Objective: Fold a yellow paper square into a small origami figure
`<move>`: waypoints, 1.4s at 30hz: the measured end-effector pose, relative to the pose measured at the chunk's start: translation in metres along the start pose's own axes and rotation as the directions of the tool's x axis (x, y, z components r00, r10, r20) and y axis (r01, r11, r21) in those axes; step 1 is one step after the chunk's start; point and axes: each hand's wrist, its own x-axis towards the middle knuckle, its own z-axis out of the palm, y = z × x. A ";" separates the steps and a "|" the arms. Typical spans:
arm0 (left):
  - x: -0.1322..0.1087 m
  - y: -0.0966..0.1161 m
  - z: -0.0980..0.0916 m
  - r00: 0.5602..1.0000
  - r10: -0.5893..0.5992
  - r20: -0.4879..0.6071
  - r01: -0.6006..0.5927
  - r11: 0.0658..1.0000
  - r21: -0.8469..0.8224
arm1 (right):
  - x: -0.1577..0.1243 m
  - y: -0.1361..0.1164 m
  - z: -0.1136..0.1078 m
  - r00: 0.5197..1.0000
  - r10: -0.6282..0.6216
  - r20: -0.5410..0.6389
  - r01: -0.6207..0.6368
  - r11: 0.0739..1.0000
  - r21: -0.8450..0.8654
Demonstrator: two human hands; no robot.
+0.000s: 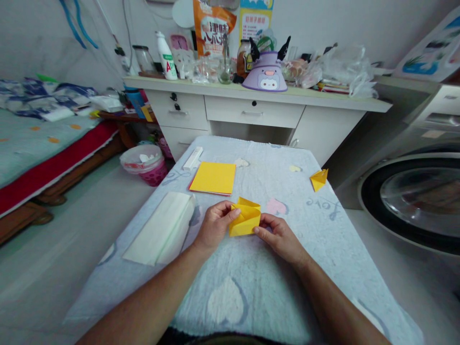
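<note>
A partly folded yellow paper piece (245,218) sits on the light blue cloth-covered table (251,287), held between both hands. My left hand (214,225) pinches its left side with thumb and fingers. My right hand (278,235) grips its lower right corner with curled fingers. A stack of yellow square paper sheets (213,178) lies just beyond, toward the left. A finished small yellow folded shape (319,179) rests farther off on the right of the table.
A white folded plastic packet (161,228) lies at the table's left, a small white box (193,158) beyond it. A pink waste bin (145,164) stands on the floor left. A cluttered white desk (258,103) is behind, a washing machine (413,191) at right, a bed (39,143) at left.
</note>
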 end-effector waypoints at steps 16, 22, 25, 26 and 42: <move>-0.003 0.002 0.008 0.999 -0.026 -0.037 0.026 0.999 0.018 | 0.002 0.005 0.010 0.999 0.019 -0.045 -0.017 0.999 0.038; -0.011 0.009 0.011 0.999 0.022 0.031 -0.019 0.995 -0.094 | 0.002 0.006 0.013 0.997 0.073 0.026 -0.077 0.960 0.270; -0.015 0.011 0.012 0.995 0.026 0.094 -0.009 0.985 -0.173 | 0.003 0.005 0.012 0.996 0.089 -0.017 -0.077 0.926 0.369; -0.015 0.011 0.014 0.992 0.021 0.128 0.002 0.984 -0.180 | 0.004 0.004 0.012 0.995 0.093 -0.043 -0.068 0.917 0.394; -0.010 0.001 0.021 0.997 -0.042 0.072 0.045 0.998 -0.043 | 0.004 0.003 0.008 0.976 0.121 -0.182 -0.023 0.885 0.465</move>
